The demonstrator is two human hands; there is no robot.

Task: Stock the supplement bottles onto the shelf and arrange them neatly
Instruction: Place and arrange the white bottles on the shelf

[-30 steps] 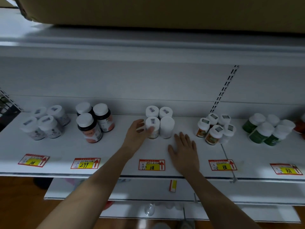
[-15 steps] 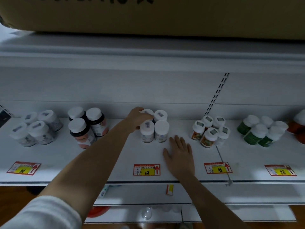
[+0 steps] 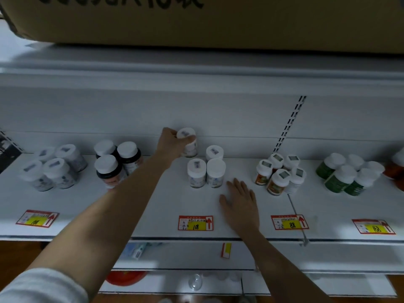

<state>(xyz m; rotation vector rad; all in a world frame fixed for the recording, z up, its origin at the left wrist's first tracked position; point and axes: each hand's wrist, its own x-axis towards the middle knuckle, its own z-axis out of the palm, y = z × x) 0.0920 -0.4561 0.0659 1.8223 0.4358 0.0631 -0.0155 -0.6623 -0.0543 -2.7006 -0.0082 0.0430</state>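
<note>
Raised since the earlier frame, our left hand grips the upright white bottle above its back-left slot, just behind three grouped bottles, nearer than the flat, empty right hand on the shelf.

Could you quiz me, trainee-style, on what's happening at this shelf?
1. True or false: the left hand grips a white-capped bottle by its cap.
2. Where does the right hand lie? A) flat on the shelf B) on the cardboard box
3. What number shows on the price tag below the white bottles?

Key: 1 true; 2 A; 3 118.
</note>
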